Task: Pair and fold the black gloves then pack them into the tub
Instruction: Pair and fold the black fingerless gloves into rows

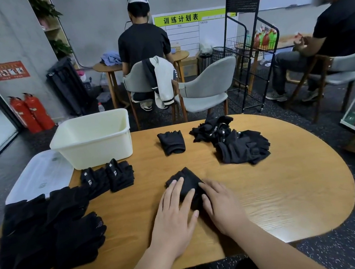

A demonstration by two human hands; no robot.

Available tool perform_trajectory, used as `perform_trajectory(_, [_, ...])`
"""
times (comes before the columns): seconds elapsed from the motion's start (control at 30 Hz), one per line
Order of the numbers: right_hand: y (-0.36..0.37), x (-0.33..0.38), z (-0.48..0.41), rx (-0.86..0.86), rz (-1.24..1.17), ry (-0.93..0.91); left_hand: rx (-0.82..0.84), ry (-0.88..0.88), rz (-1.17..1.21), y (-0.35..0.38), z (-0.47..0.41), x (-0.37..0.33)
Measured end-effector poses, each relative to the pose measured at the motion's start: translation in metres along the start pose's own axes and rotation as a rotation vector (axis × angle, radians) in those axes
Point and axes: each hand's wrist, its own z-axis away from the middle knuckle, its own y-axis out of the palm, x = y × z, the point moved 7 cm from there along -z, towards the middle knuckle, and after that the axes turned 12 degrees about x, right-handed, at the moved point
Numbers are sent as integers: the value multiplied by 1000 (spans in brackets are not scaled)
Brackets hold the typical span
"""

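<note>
Closest to the camera, the left grip (174, 210) and right grip (222, 206) are both lying flat on one folded glove bundle (186, 178), roughly mid-table and toward the near edge. The fingers are straight and relaxed, pressing down on the fabric rather than pinching it. The two grips sit side by side, almost touching.

Off to the near left there's a big heap of unfolded black gloves (50, 232) spilling over the edge of the wooden table (279, 200). A bit farther on the left, two folded pairs (108, 177) sit next to each other with white labels showing, just in front of the cream tub (93, 139). From this angle I can't see any gloves inside the tub. A clear lid (37, 172) lies to the tub's left, partly under the heap.

Farther out, a single folded pair (172, 142) sits alone in the middle, and a loose pile of gloves (235, 143) is at the far right. Behind the table is a grey chair (206, 86).
</note>
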Motion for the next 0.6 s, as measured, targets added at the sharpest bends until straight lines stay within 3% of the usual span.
perform_trajectory(0.13, [-13, -35, -21, -40, 44, 139, -48, 88, 2, -1, 2, -2])
perform_trajectory(0.3, [-17, -78, -42, 112, 110, 362, 3, 54, 3, 3, -5, -1])
perform_trajectory(0.4, [-10, -83, -43, 156, 144, 399, 69, -3, -11, 5, -6, 2])
perform_trajectory(0.6, [-12, -79, -37, 44, 123, 351, 137, -42, -7, 6, -8, 3])
